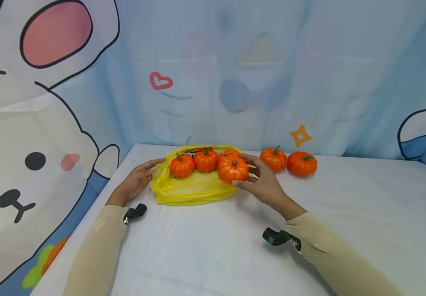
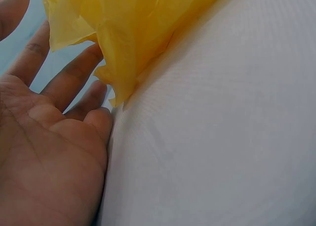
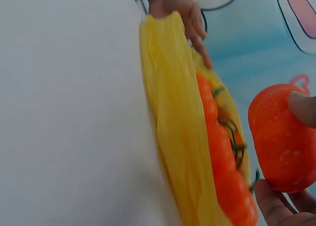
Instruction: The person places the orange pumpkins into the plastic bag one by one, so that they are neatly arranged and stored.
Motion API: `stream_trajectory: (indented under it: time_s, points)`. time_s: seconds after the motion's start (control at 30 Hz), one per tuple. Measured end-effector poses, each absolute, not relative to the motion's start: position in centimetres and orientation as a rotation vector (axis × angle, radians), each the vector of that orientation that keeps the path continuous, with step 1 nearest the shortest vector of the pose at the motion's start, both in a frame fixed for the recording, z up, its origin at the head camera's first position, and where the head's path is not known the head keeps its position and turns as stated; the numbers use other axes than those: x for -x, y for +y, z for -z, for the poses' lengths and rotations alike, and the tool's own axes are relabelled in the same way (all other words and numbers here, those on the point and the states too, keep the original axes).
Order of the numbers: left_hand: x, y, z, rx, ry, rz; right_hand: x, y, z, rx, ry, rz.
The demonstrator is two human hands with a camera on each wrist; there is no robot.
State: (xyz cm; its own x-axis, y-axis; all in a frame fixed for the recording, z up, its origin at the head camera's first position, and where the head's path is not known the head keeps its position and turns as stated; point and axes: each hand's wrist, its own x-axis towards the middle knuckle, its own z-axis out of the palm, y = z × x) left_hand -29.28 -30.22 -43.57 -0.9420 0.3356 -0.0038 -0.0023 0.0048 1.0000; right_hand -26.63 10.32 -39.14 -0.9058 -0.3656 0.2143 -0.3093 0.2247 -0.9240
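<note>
My right hand (image 1: 262, 183) grips an orange toy pumpkin (image 1: 233, 169) over the right side of an open yellow plastic bag (image 1: 191, 193). Its thumb and fingers also show around that pumpkin (image 3: 284, 137) in the right wrist view. Inside the bag lie several other orange pumpkins (image 1: 182, 165) with green stems. At the bag's left edge is my left hand (image 1: 137, 183), fingers extended and touching the yellow plastic (image 2: 121, 33); the palm (image 2: 49, 157) holds nothing.
Two more orange pumpkins (image 1: 273, 159) (image 1: 302, 164) sit on the white table (image 1: 205, 246) to the right of the bag. A blue curtain (image 1: 205, 115) with cartoon prints hangs behind the table's back edge.
</note>
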Motion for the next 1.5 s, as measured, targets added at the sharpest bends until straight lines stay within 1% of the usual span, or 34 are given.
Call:
stream_trajectory:
  time_s: [0.17, 0.37, 0.67, 0.97, 1.23, 1.37, 1.5]
  points:
    - [29.3, -29.9, 43.4, -0.343, 2.047, -2.032, 26.4, 6.1, 38.9, 0.624, 2.401, 1.776]
    - [29.6, -29.5, 43.7, -0.328, 2.05, -2.031, 26.1, 1.4, 40.1, 0.545, 2.457, 1.691]
    - [29.7, -29.0, 43.6, -0.318, 2.05, -2.02, 26.2, -2.0, 41.4, 0.611, 2.395, 1.669]
    - [29.6, -29.2, 43.5, -0.314, 2.079, -1.997, 26.7, -3.2, 42.5, 0.735, 2.413, 1.583]
    - [29.5, -29.1, 43.5, -0.347, 2.203, -1.887, 26.5, -3.1, 42.4, 0.749, 2.507, 1.469]
    - [29.6, -29.1, 43.7, -0.344, 2.215, -1.882, 25.8, -1.9, 41.8, 0.745, 2.518, 1.457]
    - [29.7, -29.1, 43.6, -0.352, 2.224, -1.884, 25.1, 1.2, 40.7, 0.739, 2.535, 1.509]
